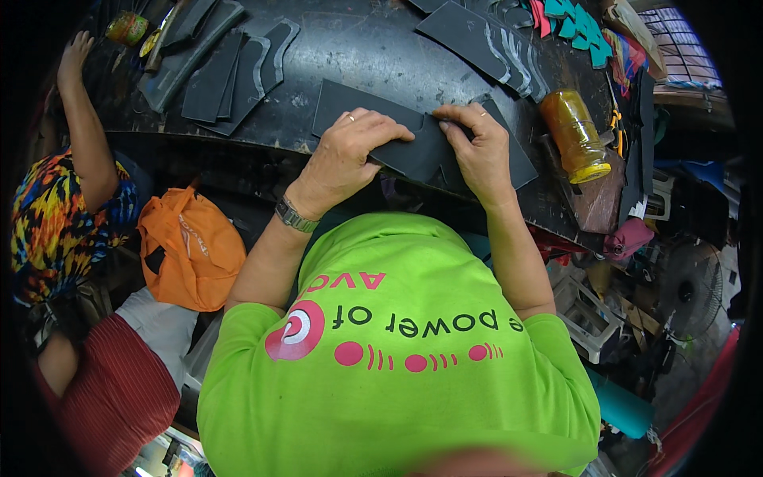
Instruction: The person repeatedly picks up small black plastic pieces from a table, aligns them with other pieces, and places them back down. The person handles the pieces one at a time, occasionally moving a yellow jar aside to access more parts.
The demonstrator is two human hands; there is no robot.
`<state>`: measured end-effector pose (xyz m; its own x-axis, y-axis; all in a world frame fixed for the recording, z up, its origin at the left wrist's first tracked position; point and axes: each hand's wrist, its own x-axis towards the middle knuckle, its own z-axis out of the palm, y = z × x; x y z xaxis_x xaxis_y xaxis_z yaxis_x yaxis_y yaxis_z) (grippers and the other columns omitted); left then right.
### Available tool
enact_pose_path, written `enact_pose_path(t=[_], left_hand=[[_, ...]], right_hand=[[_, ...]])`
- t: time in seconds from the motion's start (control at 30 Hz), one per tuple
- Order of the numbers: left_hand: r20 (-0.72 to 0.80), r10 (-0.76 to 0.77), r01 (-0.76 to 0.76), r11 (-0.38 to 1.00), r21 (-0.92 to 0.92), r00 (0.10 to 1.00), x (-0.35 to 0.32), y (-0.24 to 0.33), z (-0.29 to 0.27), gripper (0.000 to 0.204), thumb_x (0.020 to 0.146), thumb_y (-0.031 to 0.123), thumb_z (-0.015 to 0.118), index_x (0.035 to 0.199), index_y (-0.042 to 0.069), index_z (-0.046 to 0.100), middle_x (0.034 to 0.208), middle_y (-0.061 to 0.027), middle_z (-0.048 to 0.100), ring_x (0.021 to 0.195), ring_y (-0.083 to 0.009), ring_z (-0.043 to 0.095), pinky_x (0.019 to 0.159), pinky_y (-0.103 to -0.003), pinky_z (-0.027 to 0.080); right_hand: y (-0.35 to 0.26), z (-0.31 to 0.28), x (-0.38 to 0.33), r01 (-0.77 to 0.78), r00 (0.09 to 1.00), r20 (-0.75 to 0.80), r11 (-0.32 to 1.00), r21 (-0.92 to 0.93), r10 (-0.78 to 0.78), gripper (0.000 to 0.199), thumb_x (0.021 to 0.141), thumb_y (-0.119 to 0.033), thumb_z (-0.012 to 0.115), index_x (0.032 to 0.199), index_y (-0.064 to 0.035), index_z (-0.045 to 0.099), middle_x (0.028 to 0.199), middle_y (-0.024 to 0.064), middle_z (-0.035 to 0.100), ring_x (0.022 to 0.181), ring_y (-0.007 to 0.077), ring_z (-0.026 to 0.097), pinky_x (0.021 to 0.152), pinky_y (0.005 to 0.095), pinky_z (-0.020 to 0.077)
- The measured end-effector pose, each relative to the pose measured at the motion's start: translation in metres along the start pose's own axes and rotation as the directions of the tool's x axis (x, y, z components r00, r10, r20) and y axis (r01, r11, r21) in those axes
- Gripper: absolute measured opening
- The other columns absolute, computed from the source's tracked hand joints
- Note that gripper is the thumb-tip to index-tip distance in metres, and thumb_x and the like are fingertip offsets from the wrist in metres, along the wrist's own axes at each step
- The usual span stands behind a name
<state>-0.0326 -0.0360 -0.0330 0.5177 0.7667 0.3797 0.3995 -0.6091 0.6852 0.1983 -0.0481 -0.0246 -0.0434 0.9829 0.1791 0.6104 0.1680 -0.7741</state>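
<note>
A flat black sheet piece [413,151] lies at the table's near edge, slightly overhanging it. My left hand [346,159], with a watch at the wrist, grips its near left side, fingers curled over the top and thumb toward the edge. At its right end my right hand [481,147] is closed, thumb and forefinger pinched together at the sheet's border. Another black piece [520,165] sits partly beneath my right hand. Whether the two pieces are joined is hidden by my fingers.
Dark panels with grey-coated edges [230,87] lie at left, more panels [469,36] at the back right. A jar of amber liquid [568,127] lies right of my hand, near teal cut pieces [586,33]. A co-worker's hand [75,57] rests at far left, above an orange bag [195,246].
</note>
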Motion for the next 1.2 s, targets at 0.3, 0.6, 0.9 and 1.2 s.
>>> enact_pose_path(t=[0.3,0.6,0.9,1.2], left_hand=[[-0.004,0.002,-0.002,1.0,0.014,1.0,0.0,-0.001,0.001,0.044,0.07,-0.012,0.07,0.11,0.006,0.075,0.106,-0.0105,0.075,0.103,-0.0317,0.069,0.094,-0.041,0.055],[-0.004,0.025,-0.025,0.999,0.027,1.0,-0.002,-0.004,0.002,0.042,0.071,-0.01,0.073,0.109,0.007,0.075,0.106,-0.0101,0.074,0.103,-0.0313,0.069,0.092,-0.041,0.054],[-0.087,0.082,-0.074,0.992,0.1,0.993,-0.024,0.001,0.001,0.037,0.071,-0.001,0.081,0.106,0.01,0.076,0.1,-0.0064,0.068,0.096,-0.0262,0.066,0.087,-0.04,0.052],[-0.128,0.036,-0.022,0.994,0.11,0.991,-0.023,0.002,0.004,0.033,0.076,-0.007,0.073,0.106,0.008,0.076,0.097,-0.0082,0.066,0.093,-0.0279,0.065,0.086,-0.04,0.054]], right_hand=[[-0.001,0.007,-0.001,0.047,0.997,-0.052,0.997,-0.068,-0.05,0.017,0.089,0.0,0.071,0.103,-0.0057,0.078,0.088,0.0112,0.067,0.081,0.0309,0.069,0.074,0.0364,0.0545],[-0.006,0.008,-0.008,0.23,0.969,0.03,0.849,-0.475,-0.246,0.021,0.082,-0.007,0.077,0.102,-0.0137,0.079,0.101,0.0056,0.067,0.096,0.0261,0.066,0.082,0.0389,0.0515],[-0.012,0.006,-0.005,0.225,0.97,0.031,0.841,-0.493,-0.241,0.018,0.082,-0.01,0.08,0.1,-0.0107,0.078,0.1,0.0075,0.065,0.101,0.0277,0.064,0.087,0.0411,0.05],[-0.01,0.009,-0.007,0.15,0.988,0.011,0.952,-0.266,-0.152,0.024,0.084,-0.015,0.084,0.103,-0.0043,0.074,0.102,0.0133,0.064,0.091,0.034,0.07,0.076,0.0426,0.0577]])
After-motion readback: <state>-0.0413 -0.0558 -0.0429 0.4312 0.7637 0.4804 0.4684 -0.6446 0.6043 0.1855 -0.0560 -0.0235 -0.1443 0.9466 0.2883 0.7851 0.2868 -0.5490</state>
